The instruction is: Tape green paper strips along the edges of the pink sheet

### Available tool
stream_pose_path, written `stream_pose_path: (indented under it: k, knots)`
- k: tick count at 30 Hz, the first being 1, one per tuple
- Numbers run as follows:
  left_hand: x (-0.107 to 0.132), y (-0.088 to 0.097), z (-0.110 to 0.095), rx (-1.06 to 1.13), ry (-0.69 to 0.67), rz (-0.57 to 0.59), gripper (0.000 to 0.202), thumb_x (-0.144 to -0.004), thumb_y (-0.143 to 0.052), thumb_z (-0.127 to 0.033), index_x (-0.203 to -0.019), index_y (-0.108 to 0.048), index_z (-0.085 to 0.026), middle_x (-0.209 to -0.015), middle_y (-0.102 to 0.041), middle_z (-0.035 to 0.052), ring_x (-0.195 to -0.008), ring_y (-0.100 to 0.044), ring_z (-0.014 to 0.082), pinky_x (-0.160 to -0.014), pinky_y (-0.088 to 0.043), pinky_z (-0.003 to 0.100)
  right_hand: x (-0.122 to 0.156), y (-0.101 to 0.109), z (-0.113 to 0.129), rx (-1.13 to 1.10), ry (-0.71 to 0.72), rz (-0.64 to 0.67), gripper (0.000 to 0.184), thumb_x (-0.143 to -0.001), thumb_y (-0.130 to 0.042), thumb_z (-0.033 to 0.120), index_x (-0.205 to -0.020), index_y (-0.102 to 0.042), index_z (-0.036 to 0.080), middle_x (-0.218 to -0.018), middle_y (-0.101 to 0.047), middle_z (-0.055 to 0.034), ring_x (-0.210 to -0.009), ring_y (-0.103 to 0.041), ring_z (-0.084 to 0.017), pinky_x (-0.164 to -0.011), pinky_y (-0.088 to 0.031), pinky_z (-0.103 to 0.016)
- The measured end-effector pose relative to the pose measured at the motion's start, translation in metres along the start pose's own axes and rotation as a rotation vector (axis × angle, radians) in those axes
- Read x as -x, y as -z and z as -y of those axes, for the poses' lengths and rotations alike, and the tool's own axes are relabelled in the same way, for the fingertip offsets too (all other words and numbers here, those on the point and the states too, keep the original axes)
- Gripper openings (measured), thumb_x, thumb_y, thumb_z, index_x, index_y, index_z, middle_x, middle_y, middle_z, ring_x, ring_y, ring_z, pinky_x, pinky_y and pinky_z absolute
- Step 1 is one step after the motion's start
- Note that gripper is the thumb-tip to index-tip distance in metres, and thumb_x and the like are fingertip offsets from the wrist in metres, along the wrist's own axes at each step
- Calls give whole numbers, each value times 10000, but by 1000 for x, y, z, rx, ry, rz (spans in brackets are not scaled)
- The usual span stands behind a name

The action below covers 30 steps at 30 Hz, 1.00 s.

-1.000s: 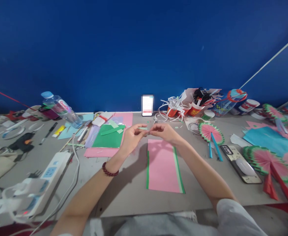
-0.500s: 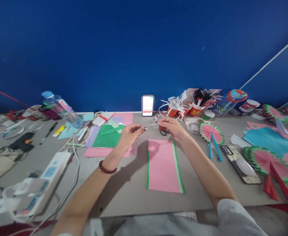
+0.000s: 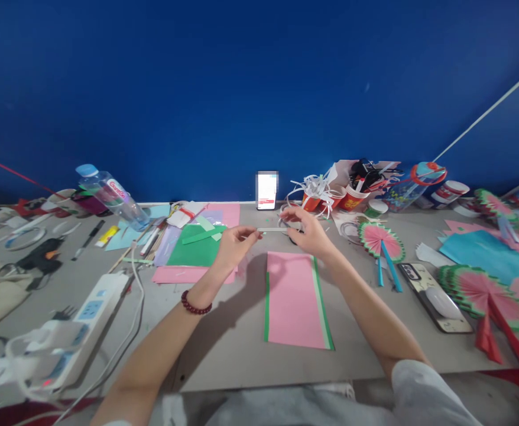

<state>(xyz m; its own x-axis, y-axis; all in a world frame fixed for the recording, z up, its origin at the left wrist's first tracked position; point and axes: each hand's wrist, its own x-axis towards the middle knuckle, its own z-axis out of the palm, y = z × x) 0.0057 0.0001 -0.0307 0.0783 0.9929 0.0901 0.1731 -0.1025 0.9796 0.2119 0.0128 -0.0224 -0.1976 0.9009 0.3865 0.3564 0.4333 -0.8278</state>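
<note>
Nearby, pink sheet (image 3: 292,302) flat on grey desk (image 3: 228,361), green along both long edges, a paler band inside the right one. White power strip (image 3: 91,319) off to the left, plugs in it; to the right, white mouse (image 3: 442,302) resting on a patterned phone (image 3: 419,284). Just past the sheet's far end, left hand (image 3: 233,245), beaded bracelet (image 3: 196,303) at its wrist, pinches one end of a narrow pale strip (image 3: 272,229). Right hand (image 3: 311,234) at the strip's other end, thumb and fingers parted; cannot tell whether it touches. Green sheet (image 3: 192,253) beyond the left forearm. Farther, lit phone (image 3: 266,192) upright before a blue wall (image 3: 259,89).
</note>
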Motion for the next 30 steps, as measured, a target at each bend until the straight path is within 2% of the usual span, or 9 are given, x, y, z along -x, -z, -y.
stream_pose_path:
  k: [2,5,11,17,30]
  knots:
    - [2,-3,-2,-42,-14,3,202,-710,-648,-353,-708,-713,-161,-741,-711,65,-682,-604,169,-624,-440,269,4,-2,8,91,99,38,258,-738,-546,141,-971,-635,207,-1007,-659,-69,-962,-592,-209,-886,-444,-367]
    - [6,-7,-5,-70,-58,26,168,-702,-637,-321,-701,-708,-168,-731,-706,52,-677,-602,162,-618,-437,259,9,-8,18,128,129,67,154,-802,-563,218,-925,-655,211,-948,-679,-69,-907,-610,-210,-835,-461,-352]
    - [9,-11,-5,-40,-88,88,161,-698,-656,-339,-711,-708,-187,-710,-696,31,-646,-597,149,-565,-428,238,11,-16,19,14,-6,117,111,-817,-578,267,-855,-660,204,-815,-686,-35,-754,-621,-168,-715,-478,-298]
    - [7,-10,-3,117,12,124,210,-664,-702,-353,-754,-698,-163,-740,-693,50,-724,-641,176,-677,-483,272,10,-17,16,-116,-91,115,121,-793,-590,283,-827,-652,185,-795,-672,-30,-745,-613,-152,-711,-478,-284]
    - [7,-9,-1,136,12,112,196,-663,-711,-342,-745,-698,-165,-744,-694,48,-727,-639,170,-689,-488,276,10,-20,11,-150,-125,108,132,-776,-613,302,-815,-653,182,-779,-664,-28,-732,-608,-151,-693,-475,-279]
